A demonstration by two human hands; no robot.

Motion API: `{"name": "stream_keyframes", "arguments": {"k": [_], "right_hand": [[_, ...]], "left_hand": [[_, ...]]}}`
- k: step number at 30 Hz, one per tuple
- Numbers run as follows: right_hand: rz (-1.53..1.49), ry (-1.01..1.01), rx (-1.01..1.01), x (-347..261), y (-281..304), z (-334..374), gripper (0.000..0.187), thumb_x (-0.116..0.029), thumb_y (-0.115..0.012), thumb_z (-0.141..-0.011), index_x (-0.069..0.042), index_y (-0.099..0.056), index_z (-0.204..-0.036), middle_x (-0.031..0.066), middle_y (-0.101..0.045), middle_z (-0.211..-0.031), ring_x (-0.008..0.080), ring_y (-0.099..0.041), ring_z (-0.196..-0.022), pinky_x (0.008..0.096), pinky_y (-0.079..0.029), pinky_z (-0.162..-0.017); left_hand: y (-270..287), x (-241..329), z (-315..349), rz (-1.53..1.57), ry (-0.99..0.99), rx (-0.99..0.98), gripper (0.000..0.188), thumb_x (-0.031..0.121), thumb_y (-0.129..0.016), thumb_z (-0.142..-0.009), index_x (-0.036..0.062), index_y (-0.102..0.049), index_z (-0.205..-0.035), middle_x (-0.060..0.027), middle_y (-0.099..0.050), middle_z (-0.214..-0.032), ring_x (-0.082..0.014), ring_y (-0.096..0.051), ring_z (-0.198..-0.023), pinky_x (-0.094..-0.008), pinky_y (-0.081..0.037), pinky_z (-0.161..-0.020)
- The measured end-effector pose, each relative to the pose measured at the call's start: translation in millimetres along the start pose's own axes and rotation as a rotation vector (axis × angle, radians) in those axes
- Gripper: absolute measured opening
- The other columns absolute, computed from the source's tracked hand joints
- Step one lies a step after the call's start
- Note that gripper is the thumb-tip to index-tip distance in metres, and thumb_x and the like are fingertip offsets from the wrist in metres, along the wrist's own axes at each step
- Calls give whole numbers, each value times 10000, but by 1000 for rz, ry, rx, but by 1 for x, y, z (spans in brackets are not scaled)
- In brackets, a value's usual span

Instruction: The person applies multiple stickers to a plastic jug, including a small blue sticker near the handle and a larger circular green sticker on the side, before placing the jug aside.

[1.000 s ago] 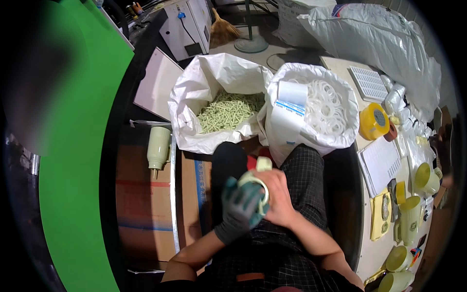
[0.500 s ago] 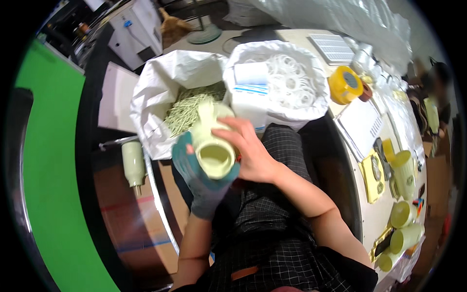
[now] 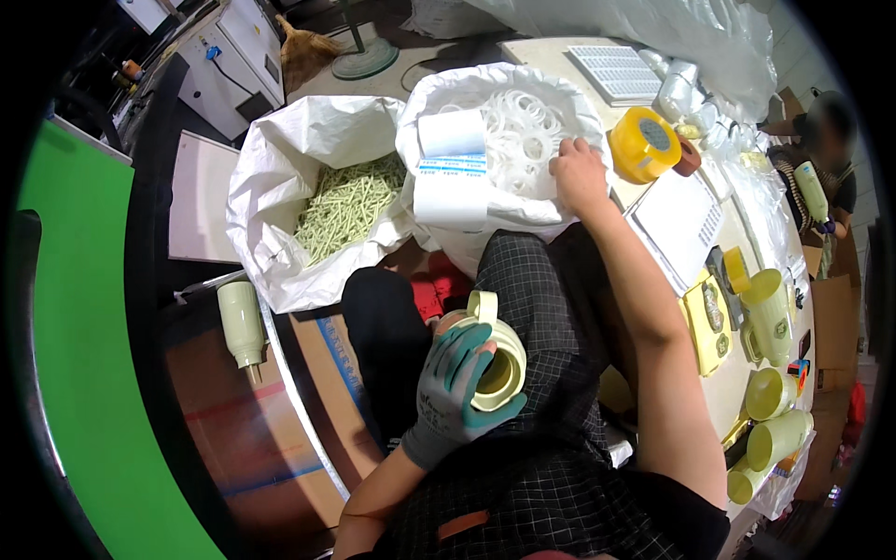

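Note:
My left hand (image 3: 457,392), in a grey and green glove, is closed round a pale green plastic jug (image 3: 507,373) low over my lap. The jug's round mouth faces up toward me and its loop handle points away. My bare right hand (image 3: 581,175) reaches into the right side of a white sack of translucent white rings (image 3: 527,126). Its fingers are curled down at the rings, and what is under the fingertips is hidden.
Left of the rings, another white sack (image 3: 266,187) holds thin pale green sticks (image 3: 350,205). A label roll (image 3: 451,187) hangs over the ring sack's front. A green bottle (image 3: 241,322) stands upside down at left. The right-hand table bears yellow tape (image 3: 644,145), paper (image 3: 677,224) and green jugs (image 3: 768,317).
My right hand has left the jug and moved up and right to the rings. My left hand has brought the jug down and right, nearer my lap.

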State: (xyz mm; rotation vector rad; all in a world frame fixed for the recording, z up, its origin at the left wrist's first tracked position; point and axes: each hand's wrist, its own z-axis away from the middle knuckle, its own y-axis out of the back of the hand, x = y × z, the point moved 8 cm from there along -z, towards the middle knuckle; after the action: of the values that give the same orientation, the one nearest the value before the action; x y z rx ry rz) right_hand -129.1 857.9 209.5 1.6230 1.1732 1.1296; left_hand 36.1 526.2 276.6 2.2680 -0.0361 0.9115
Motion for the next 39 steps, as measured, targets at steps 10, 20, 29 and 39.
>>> {"name": "stream_keyframes", "arguments": {"k": [10, 20, 29, 39], "right_hand": [[-1779, -320, -353, -52, 71, 81, 500, -60, -609, -983, -32, -540, -1477, 57, -727, -863, 108, -675, -687, 254, -560, -618], [-1245, 338, 74, -135, 171, 153, 537, -163, -801, -856, -63, -572, -1332, 104, -717, -1102, 313, -734, -957, 423, -592, -797], [-874, 852, 285, -139, 181, 182, 347, -385, -793, -827, -57, -691, -874, 86, -620, -1035, 305, -577, -1041, 450, -464, -996], [-874, 752, 71, -162, 162, 178, 388, -332, -820, -758, -80, -664, -1009, 67, -602, -1134, 297, -579, -1013, 435, -537, -830]], "left_hand": [[-10, -9, 19, -156, -12, 57, 1115, 413, -950, -730, 105, -339, -1611, -198, -486, -1435, -420, -541, -1244, -531, -489, -1014], [1, -12, 19, -281, -87, 46, 425, 338, -927, -701, 145, -666, -975, -66, -618, -1091, -356, -600, -1098, -504, -515, -927], [-1, -7, 5, -338, -96, -106, 404, 335, -905, -716, 136, -655, -963, -71, -626, -1082, -388, -573, -1102, -549, -466, -913], [21, 7, -16, -552, -69, -193, 560, 507, -721, -903, 47, -705, -1222, -132, -665, -1168, -343, -602, -1139, -713, -339, -1133]]}}
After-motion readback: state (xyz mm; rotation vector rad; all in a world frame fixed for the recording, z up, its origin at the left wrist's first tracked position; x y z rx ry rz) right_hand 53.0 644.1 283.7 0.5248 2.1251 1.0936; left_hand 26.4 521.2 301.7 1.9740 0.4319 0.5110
